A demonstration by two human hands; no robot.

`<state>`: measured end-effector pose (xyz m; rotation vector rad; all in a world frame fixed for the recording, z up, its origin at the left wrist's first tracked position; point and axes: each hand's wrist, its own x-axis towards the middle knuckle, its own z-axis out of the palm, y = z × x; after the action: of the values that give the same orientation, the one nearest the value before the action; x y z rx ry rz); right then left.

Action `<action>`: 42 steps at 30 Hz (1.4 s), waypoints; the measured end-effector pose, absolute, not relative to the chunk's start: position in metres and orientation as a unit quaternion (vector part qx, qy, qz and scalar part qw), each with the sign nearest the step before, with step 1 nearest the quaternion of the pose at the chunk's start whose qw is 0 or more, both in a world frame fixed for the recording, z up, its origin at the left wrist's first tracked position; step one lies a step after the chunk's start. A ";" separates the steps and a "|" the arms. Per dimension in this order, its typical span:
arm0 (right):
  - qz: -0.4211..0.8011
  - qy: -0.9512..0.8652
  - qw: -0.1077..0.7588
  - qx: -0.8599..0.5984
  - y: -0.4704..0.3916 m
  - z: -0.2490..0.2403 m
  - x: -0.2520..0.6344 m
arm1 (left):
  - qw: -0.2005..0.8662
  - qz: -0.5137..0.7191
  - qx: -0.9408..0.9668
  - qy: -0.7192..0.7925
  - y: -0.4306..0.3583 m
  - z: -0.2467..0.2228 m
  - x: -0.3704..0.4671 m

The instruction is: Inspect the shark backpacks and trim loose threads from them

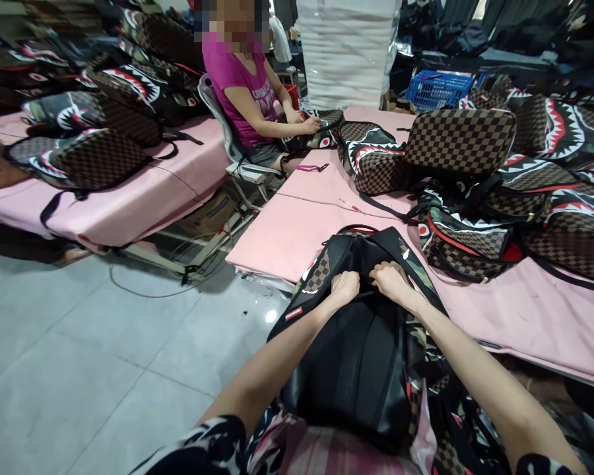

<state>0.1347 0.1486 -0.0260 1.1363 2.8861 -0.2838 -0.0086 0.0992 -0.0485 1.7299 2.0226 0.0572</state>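
A black backpack (351, 363) with checkered and camouflage trim lies across my lap, its upper end resting on the edge of the pink table (287, 231). My left hand (345, 286) is closed at the dark fold near the top of the backpack. Just right of it, my right hand (390, 278) has its fingers bent together at the other side of the same fold. What the fingers of each hand grip is too small and dark to make out.
Checkered shark-print backpacks (475, 231) pile up on the right. Across the table a seated person in a pink shirt (247, 99) handles another bag. A red-and-white pen-like item (350, 205) and pink-handled tool (311, 168) lie on the cloth. More bags (103, 152) cover the left table.
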 end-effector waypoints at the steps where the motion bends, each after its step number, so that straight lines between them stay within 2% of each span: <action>1: -0.080 0.930 0.022 0.358 0.147 -0.026 0.133 | 0.235 0.021 0.631 0.739 0.099 -0.049 -0.009; 9: -0.032 0.936 0.041 0.349 0.140 -0.022 0.127 | 0.226 0.046 0.640 0.733 0.097 -0.057 -0.012; 15: -0.045 0.931 0.005 0.363 0.145 -0.030 0.121 | 0.213 0.110 0.651 0.720 0.102 -0.058 -0.014; 20: -0.060 0.892 -0.072 0.442 0.146 -0.037 0.146 | 0.167 0.229 0.691 0.665 0.070 -0.053 -0.030; 23: -0.094 0.831 -0.195 0.512 0.136 -0.044 0.162 | 0.151 0.262 0.797 0.522 0.034 -0.065 -0.053; 25: -0.149 0.814 -0.257 0.499 0.123 -0.050 0.164 | 0.130 0.256 0.817 0.501 0.020 -0.071 -0.072; 26: -0.175 0.824 -0.255 0.475 0.118 -0.053 0.162 | 0.120 0.256 0.802 0.526 0.019 -0.071 -0.083; 29: -0.181 0.867 -0.146 0.441 0.110 -0.060 0.150 | 0.124 0.305 0.720 0.611 0.044 -0.053 -0.122; 31: -0.147 0.860 -0.079 0.482 0.116 -0.063 0.143 | 0.168 0.363 0.644 0.653 0.075 -0.033 -0.150; 33: -0.115 0.843 -0.039 0.524 0.128 -0.065 0.140 | 0.266 0.381 0.560 0.686 0.104 -0.019 -0.175; 36: -0.106 0.835 -0.024 0.540 0.140 -0.065 0.140 | 0.352 0.345 0.539 0.683 0.126 -0.020 -0.195; 42: -0.119 0.816 -0.016 0.566 0.120 -0.062 0.137 | 0.417 0.317 0.547 0.653 0.097 -0.071 -0.178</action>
<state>0.1373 0.1202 -0.0619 1.7960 2.5885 -0.3788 -0.1775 0.0974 -0.0710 1.3727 1.6394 0.7958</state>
